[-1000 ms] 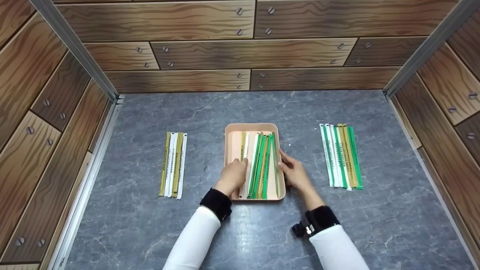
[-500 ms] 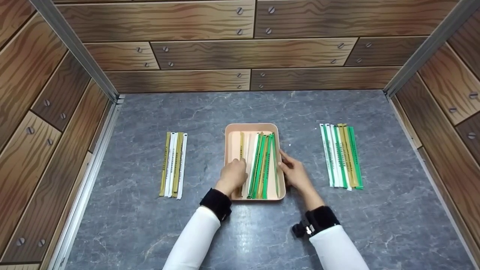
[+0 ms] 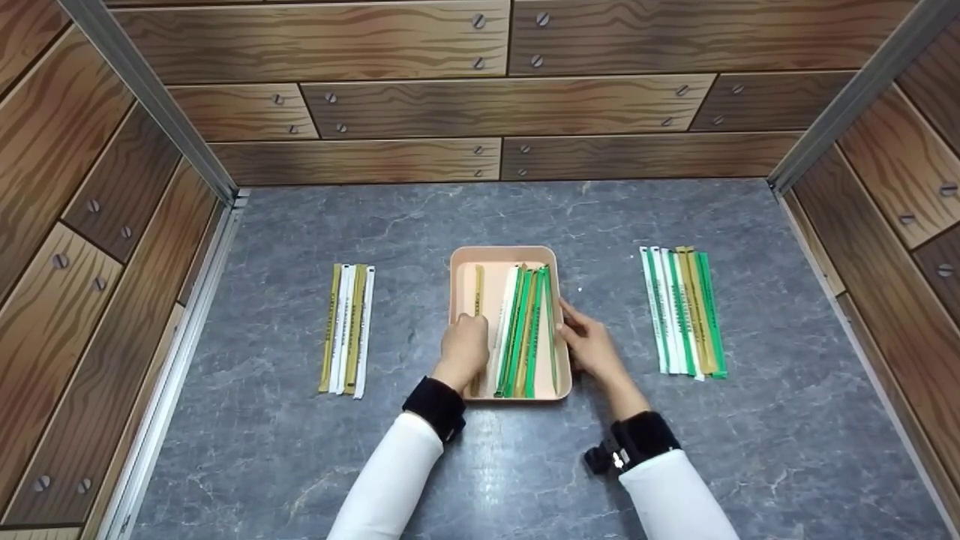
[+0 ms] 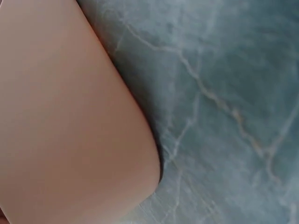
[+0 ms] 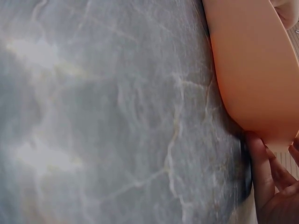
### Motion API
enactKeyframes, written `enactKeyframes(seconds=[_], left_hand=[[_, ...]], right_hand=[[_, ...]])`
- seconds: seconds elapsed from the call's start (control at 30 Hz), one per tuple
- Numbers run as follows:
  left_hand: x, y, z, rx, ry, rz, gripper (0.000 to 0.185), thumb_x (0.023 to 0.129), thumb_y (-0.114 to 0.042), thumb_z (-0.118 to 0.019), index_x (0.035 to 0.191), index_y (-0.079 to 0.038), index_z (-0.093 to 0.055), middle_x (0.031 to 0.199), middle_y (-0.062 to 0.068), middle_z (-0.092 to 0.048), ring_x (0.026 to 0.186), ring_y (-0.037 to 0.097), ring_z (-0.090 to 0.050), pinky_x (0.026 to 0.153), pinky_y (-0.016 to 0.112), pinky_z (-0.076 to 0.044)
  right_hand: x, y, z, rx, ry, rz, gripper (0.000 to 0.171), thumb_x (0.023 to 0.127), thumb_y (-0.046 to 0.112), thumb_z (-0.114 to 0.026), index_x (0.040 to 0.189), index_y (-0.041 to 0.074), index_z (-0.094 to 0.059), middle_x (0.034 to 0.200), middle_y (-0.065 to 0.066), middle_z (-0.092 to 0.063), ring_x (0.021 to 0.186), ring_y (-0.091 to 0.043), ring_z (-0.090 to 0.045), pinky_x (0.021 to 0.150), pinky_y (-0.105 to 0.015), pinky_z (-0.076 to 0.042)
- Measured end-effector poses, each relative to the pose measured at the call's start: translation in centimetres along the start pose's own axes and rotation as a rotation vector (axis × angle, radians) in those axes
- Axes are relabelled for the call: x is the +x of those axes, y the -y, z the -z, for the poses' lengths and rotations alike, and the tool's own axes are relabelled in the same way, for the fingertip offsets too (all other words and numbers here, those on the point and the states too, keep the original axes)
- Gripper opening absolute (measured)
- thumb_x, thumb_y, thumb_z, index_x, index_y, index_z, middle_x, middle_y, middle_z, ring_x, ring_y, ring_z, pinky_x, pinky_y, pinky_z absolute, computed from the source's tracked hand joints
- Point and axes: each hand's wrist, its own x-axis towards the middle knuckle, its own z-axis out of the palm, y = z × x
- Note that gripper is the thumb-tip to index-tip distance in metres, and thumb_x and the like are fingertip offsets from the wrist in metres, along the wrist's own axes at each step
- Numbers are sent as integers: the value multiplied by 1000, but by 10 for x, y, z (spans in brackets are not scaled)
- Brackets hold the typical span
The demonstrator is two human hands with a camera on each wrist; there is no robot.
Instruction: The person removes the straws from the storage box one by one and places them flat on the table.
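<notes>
Gold stick packet point(image 3: 478, 289) under a curled hand

Dark lettering runs along it, too small to read, as on the row of packets point(image 3: 535, 330) nearby. It lies along the left edge of the pink tray point(image 3: 504, 253), the left hand point(image 3: 463, 346) clamped on its lower half. The right hand point(image 3: 590, 346), thumb and forefinger apart, touches the tray's right edge.

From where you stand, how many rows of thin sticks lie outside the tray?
2: the left row lies to the left of the tray, and the right row lies to its right. No others show, though the white sleeves could hide something beneath them.
</notes>
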Motion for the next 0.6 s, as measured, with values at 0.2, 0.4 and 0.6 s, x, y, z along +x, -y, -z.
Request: enactKeyframes(seconds=[0.2,0.4,0.6], left_hand=[[0,1,0,-45,2,10,20,80,7,-65,99,2,-66,91,22,-66,81,37,-66,69,45,-56],[-2,2,3,-160,-38,-8,34,74,12,-65,105,0,-63,91,21,-66,82,37,-65,67,47,-55],[-6,0,19,-321,-89,27,46,68,11,-65,111,-6,-63,91,14,-66,77,30,-63,62,42,-53]], right_hand=[[-1,0,0,-5,-5,18,50,96,6,-62,144,8,-49,119,-29,-62,89,-31,-65,58,-32,-56],[-1,0,0,5,-3,65,48,96,5,-60,143,4,-49,114,-30,-63,96,-34,-63,74,-31,-54],[-1,1,0,-18,-5,39,49,96,5,-60,144,8,-49,116,-28,-63,96,-31,-63,74,-32,-55]])
